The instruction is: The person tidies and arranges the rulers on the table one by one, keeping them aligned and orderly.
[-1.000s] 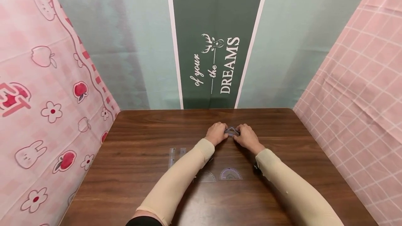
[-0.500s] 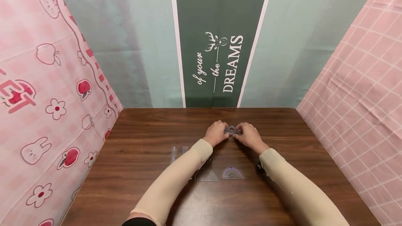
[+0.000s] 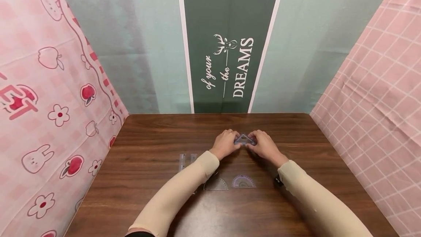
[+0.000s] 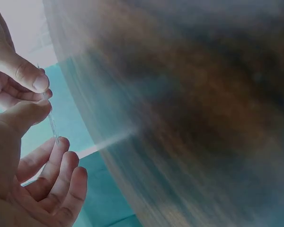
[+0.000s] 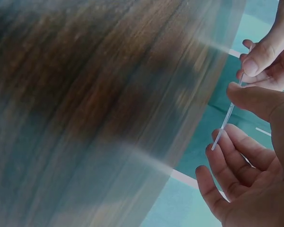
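Note:
A small clear, bluish set square is held up between both hands beyond the middle of the table. My left hand pinches its left corner between thumb and fingers. The opposite corner is pinched by my right hand. From both wrists the set square shows edge-on as a thin strip, with the thumbs on its near face and fingertips behind. A clear protractor and a purple-tinted protractor lie flat nearer the body, the clear one close to the left forearm.
Two clear straight pieces like rulers, one left of the other, lie on the brown wooden table, partly hidden by the left forearm. Pink patterned cloths hang at both sides, and a green curtain hangs behind the far edge.
Both hands have shifted slightly toward the body with the set square, and they now stand a little farther apart. The grip of each hand stays on its corner.

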The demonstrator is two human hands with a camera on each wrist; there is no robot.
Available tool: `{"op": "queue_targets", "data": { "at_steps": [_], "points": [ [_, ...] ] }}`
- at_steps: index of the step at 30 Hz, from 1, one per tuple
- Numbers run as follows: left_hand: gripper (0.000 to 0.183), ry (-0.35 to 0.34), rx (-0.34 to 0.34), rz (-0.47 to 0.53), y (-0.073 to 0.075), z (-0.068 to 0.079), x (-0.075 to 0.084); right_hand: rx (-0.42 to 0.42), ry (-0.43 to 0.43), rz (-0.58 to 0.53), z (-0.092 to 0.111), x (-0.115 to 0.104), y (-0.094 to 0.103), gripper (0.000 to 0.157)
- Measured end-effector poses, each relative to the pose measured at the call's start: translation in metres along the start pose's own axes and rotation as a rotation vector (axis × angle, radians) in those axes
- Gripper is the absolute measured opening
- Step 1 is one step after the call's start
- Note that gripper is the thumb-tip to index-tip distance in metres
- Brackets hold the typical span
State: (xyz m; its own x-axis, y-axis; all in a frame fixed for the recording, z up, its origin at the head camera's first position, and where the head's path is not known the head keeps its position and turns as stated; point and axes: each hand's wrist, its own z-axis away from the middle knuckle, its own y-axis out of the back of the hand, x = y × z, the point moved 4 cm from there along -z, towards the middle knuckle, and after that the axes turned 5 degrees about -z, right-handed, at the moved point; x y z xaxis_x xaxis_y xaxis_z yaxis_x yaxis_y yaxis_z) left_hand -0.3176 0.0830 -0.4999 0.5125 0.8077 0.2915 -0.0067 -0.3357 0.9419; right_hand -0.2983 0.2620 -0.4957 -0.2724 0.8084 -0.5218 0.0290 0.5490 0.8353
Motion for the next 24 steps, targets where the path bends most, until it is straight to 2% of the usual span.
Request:
{"op": "queue_targets", "data": {
  "at_steps": [9, 24],
  "points": [
    [0.037, -0.025, 0.049, 0.021, 0.004, 0.013, 0.005, 0.028, 0.073, -0.022, 0.010, 0.000, 0.002, 0.034],
    [0.039, -0.086, 0.048, 0.016, 0.008, 0.035, 0.030, 0.030, 0.136, -0.027, 0.045, -0.005, 0.013, 0.035]
  ]
}}
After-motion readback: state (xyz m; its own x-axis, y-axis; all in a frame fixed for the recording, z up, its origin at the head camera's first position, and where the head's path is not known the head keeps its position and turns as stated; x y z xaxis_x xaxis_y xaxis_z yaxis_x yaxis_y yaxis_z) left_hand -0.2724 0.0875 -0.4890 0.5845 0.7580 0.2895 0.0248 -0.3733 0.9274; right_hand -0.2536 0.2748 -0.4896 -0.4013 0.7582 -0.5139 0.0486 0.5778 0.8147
